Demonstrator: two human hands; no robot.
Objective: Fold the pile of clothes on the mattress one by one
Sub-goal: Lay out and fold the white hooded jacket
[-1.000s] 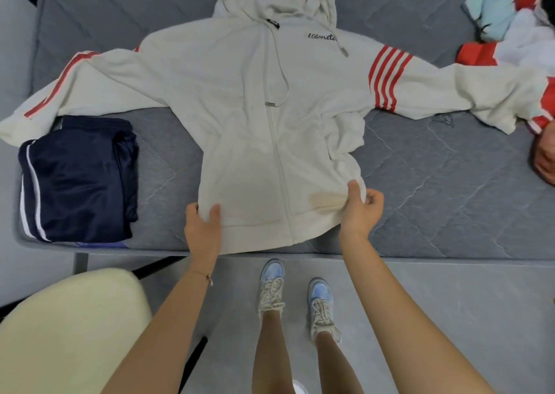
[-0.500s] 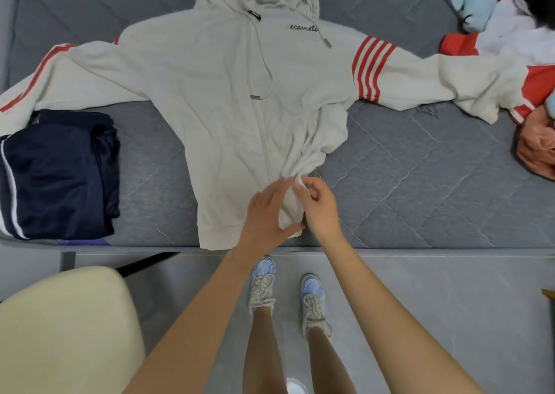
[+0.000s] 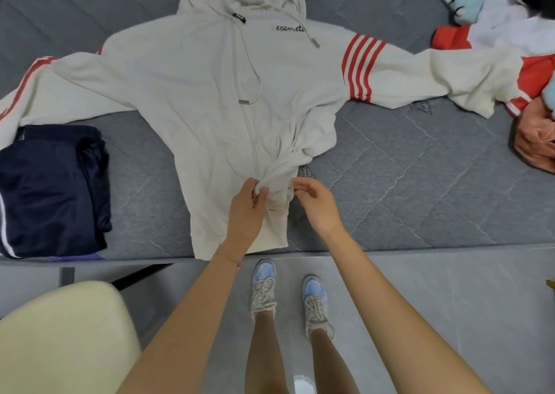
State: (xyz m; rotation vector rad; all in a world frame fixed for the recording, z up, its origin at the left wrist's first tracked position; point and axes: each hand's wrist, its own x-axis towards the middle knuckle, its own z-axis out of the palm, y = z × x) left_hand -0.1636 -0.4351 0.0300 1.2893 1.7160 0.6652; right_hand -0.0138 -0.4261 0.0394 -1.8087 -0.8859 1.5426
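Observation:
A cream zip hoodie (image 3: 210, 93) with red sleeve stripes lies face up on the grey mattress (image 3: 405, 183), sleeves spread left and right. Its lower right front panel is bunched toward the zipper. My left hand (image 3: 244, 213) grips that gathered fabric near the zipper's lower end. My right hand (image 3: 315, 206) pinches the same bunch from the right side. A pile of unfolded clothes (image 3: 510, 33) in red, white, light blue and peach sits at the mattress's far right, partly under the hoodie's right sleeve.
A folded navy garment (image 3: 51, 189) with a white stripe rests at the mattress's left front. A cream chair (image 3: 60, 339) stands at lower left on the grey floor. My feet in blue-white sneakers (image 3: 288, 297) are just before the mattress edge.
Both hands left the hoodie's bottom hem corners and came together at the centre. The right front panel got pulled in and bunched by the zipper.

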